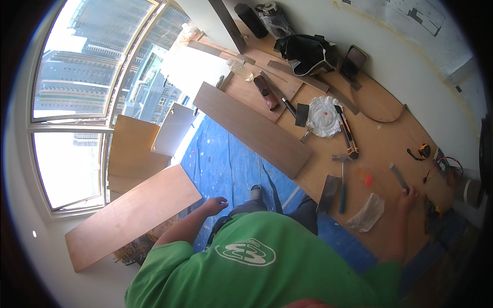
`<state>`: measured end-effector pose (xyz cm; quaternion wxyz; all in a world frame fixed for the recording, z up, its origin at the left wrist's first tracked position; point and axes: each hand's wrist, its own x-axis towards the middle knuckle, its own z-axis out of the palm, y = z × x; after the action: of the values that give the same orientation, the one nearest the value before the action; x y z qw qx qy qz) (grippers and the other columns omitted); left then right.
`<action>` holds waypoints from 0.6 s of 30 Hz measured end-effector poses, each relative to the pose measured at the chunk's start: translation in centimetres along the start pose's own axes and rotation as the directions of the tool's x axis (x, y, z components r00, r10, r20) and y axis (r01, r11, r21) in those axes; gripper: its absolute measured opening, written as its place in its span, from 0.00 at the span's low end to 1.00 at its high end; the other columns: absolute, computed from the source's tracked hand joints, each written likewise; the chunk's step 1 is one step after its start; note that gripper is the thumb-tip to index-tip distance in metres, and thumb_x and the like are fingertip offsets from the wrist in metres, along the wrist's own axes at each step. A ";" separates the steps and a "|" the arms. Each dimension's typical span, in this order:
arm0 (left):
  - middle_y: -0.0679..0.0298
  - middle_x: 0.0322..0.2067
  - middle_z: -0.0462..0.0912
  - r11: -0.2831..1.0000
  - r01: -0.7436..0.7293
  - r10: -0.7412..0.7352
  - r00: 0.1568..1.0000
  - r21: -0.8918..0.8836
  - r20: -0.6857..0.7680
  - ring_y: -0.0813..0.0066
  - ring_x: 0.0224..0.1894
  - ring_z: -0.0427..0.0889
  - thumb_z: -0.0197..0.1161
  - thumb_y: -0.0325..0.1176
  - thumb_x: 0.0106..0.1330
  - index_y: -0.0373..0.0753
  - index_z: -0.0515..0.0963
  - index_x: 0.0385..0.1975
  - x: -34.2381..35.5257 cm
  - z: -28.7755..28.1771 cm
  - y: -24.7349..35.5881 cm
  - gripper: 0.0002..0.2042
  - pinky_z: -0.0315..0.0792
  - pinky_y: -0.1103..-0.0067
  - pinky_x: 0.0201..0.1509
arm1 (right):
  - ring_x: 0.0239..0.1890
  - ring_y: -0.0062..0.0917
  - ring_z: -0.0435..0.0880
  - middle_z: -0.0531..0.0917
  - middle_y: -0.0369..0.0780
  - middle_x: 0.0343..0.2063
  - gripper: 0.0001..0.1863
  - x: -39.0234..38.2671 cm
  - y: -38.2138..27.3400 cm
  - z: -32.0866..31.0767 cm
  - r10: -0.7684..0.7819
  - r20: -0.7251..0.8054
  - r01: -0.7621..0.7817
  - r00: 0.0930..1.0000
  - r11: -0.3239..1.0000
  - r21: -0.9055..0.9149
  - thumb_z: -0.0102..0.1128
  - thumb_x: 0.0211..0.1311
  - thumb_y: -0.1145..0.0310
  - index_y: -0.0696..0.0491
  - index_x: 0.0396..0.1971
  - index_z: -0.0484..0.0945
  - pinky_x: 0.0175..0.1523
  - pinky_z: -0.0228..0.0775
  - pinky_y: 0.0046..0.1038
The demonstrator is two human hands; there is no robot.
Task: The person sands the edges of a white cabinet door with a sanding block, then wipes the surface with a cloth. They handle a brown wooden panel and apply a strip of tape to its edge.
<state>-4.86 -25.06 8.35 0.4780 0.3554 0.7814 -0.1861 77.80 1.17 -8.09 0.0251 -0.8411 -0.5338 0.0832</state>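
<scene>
The right hand point(408, 197) extends toward 3 o'clock over the wooden tabletop point(390, 133). Its fingertips touch the near end of a narrow grey metal strip point(398, 176), which lies flat on the tabletop and runs toward 11 o'clock. Whether the fingers are closed around the strip or only resting on it cannot be determined.

The left hand point(214, 205) hangs at 9 o'clock from the body, over the blue tarp point(226, 164) on the floor. Its fingers are loosely curled and it holds nothing.

Items near the right hand:
- A crumpled whitish rag point(366, 212) lies at 8 o'clock from the hand, near it.
- A small red round object point(368, 180) lies at 10 o'clock.
- A hammer with a blue handle point(342, 185) lies beyond the red object, at 9 o'clock, beside a dark flat block point(328, 193).
- An orange-and-black utility knife point(347, 132) lies at 11 o'clock, touching a white plate point(323, 117).
- A yellow tape measure point(423, 150) sits at 1 o'clock.

A long dark wood plank point(251, 128) rests with one end on the tabletop edge. A lighter wood panel point(131, 215) lies at 9 o'clock, under the window.
</scene>
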 end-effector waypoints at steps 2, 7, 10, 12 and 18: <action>0.49 0.53 0.87 1.000 -0.007 0.007 1.000 0.025 0.008 0.51 0.57 0.85 0.60 0.55 0.72 0.42 0.79 0.62 0.4 -1.1 1.8 0.27 0.76 0.63 0.62 | 0.56 0.48 0.75 0.75 0.46 0.48 0.15 1.2 1.7 -0.2 -0.077 0.008 0.077 0.997 0.997 0.009 0.67 0.68 0.65 0.51 0.50 0.75 0.58 0.71 0.50; 0.48 0.53 0.87 1.000 0.006 -0.006 1.000 -0.018 -0.015 0.50 0.58 0.84 0.60 0.55 0.72 0.43 0.80 0.61 1.3 -2.3 0.5 0.27 0.76 0.63 0.63 | 0.52 0.47 0.76 0.75 0.47 0.45 0.14 4.6 3.7 1.6 -0.134 0.223 0.130 0.966 0.991 0.031 0.68 0.66 0.68 0.52 0.46 0.74 0.55 0.71 0.45; 0.49 0.52 0.87 1.000 -0.016 0.016 1.000 0.004 -0.019 0.50 0.57 0.85 0.60 0.55 0.72 0.42 0.80 0.61 2.5 -4.1 0.4 0.27 0.76 0.63 0.63 | 0.54 0.45 0.78 0.77 0.50 0.46 0.14 4.4 5.5 1.7 -0.105 0.316 0.112 0.943 0.994 -0.004 0.64 0.70 0.68 0.54 0.51 0.74 0.57 0.70 0.42; 0.49 0.51 0.88 1.000 -0.016 0.017 1.000 0.017 -0.021 0.50 0.56 0.85 0.59 0.55 0.72 0.42 0.80 0.60 2.9 -5.6 -0.8 0.27 0.76 0.62 0.63 | 0.55 0.44 0.79 0.79 0.51 0.48 0.14 2.9 5.4 1.9 -0.152 0.264 0.160 0.952 0.987 -0.008 0.60 0.74 0.67 0.55 0.54 0.75 0.59 0.70 0.40; 0.48 0.48 0.88 0.985 -0.162 0.149 0.972 -0.061 -0.182 0.48 0.54 0.86 0.62 0.49 0.71 0.41 0.80 0.59 11.1 -11.8 -5.9 0.23 0.78 0.61 0.59 | 0.57 0.42 0.80 0.81 0.50 0.52 0.20 -1.7 7.1 -4.5 -0.212 -0.144 0.216 0.967 0.976 0.012 0.42 0.83 0.62 0.56 0.63 0.74 0.60 0.71 0.39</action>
<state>-19.69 -17.42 3.94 0.4329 0.4124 0.7969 -0.0863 84.16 -3.18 -4.34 0.0835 -0.7821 -0.6170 0.0272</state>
